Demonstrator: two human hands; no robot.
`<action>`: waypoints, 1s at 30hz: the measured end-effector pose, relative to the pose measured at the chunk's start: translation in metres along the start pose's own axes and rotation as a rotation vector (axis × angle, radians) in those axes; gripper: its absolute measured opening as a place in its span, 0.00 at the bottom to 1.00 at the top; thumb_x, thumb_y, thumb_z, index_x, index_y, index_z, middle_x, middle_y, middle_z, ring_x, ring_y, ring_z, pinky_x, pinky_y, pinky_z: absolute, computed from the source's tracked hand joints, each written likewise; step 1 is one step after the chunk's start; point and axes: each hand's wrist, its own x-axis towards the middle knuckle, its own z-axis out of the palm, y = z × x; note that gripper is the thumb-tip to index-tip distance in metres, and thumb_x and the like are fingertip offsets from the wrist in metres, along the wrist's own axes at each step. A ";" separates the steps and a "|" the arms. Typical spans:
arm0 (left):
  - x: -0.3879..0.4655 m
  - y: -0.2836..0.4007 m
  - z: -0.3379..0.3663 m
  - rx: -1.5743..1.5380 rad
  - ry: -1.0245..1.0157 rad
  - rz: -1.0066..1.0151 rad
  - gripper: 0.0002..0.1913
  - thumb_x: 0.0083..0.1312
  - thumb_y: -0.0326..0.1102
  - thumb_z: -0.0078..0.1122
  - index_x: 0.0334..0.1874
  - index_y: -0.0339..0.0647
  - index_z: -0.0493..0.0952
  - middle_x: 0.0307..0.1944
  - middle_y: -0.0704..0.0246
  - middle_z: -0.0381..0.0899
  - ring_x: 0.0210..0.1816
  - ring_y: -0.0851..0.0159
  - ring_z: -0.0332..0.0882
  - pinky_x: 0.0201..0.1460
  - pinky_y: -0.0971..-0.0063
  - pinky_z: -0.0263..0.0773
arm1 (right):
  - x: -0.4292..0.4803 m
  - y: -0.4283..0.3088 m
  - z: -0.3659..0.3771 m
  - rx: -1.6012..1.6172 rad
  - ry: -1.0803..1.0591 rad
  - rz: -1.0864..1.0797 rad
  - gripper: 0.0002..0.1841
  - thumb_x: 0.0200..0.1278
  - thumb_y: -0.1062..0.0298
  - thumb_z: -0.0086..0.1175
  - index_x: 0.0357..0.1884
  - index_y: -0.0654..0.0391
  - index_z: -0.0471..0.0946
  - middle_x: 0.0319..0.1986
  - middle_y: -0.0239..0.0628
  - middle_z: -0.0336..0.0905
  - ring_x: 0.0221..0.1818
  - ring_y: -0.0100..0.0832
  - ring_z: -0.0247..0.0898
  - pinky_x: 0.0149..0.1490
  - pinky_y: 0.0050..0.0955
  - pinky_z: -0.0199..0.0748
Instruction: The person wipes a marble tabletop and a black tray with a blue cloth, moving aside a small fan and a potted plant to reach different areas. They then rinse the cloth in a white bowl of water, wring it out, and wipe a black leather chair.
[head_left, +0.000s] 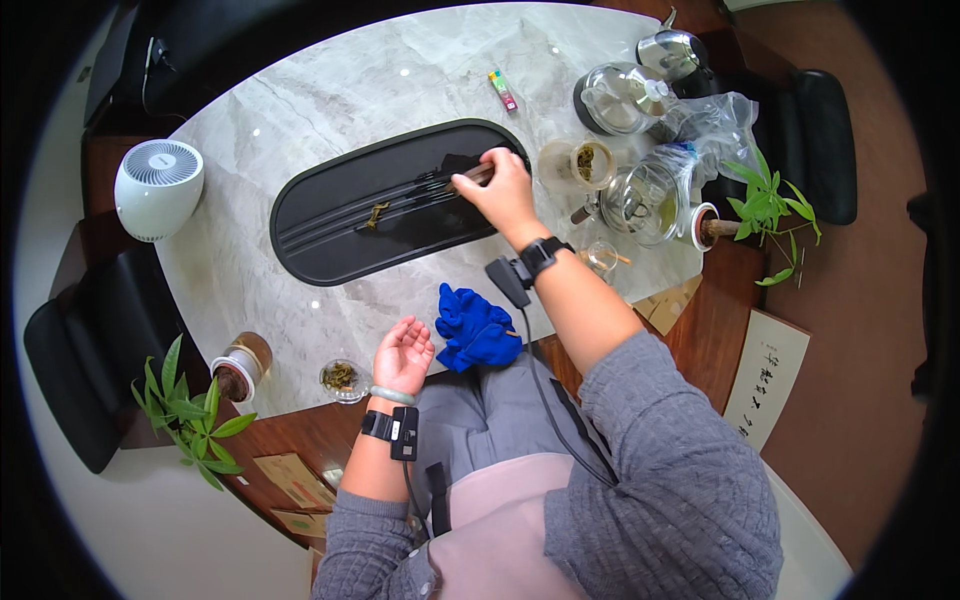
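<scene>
A black oval tea tray (337, 180) lies on the marble-patterned table, with a clump of wet tea leaves (377, 215) on its grooved surface. Over the tray's right part, my right hand (504, 187) grips a small brownish, see-through object (474, 178) between thumb and fingers; its exact kind is unclear. My left hand (403, 358) rests palm up near the table's front edge, fingers loosely curled and holding nothing. Beside it lies a crumpled blue cloth (476, 330). To its left is a small glass dish (343, 380) of tea leaves.
Right of the tray stand a cup with leaves (592, 165), a glass pot (643, 201), a lidded glass kettle (616, 97), a steel kettle (670, 54) and a plastic bag (716, 124). A small colourful box (503, 91) lies behind the tray. A white air purifier (159, 191) stands left.
</scene>
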 end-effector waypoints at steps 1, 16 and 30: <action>-0.001 0.000 0.001 0.006 0.011 -0.001 0.07 0.68 0.32 0.58 0.46 0.41 0.78 0.38 0.68 0.82 0.41 0.64 0.80 0.43 0.69 0.77 | -0.002 0.004 -0.013 0.033 0.030 0.002 0.26 0.46 0.54 0.73 0.40 0.61 0.76 0.35 0.44 0.77 0.40 0.40 0.76 0.47 0.35 0.76; 0.001 -0.014 0.015 0.107 0.005 -0.015 0.07 0.70 0.31 0.56 0.47 0.41 0.76 0.38 0.65 0.82 0.41 0.63 0.80 0.44 0.68 0.76 | -0.007 0.096 -0.107 0.022 0.600 -0.010 0.29 0.49 0.58 0.75 0.45 0.64 0.71 0.53 0.48 0.71 0.57 0.47 0.66 0.62 0.42 0.66; -0.002 -0.022 0.010 0.100 -0.007 -0.012 0.08 0.69 0.32 0.57 0.48 0.41 0.76 0.39 0.66 0.82 0.41 0.64 0.80 0.44 0.69 0.77 | -0.016 0.106 -0.091 -0.167 0.480 -0.013 0.41 0.46 0.61 0.74 0.60 0.65 0.66 0.57 0.53 0.64 0.61 0.53 0.62 0.68 0.45 0.61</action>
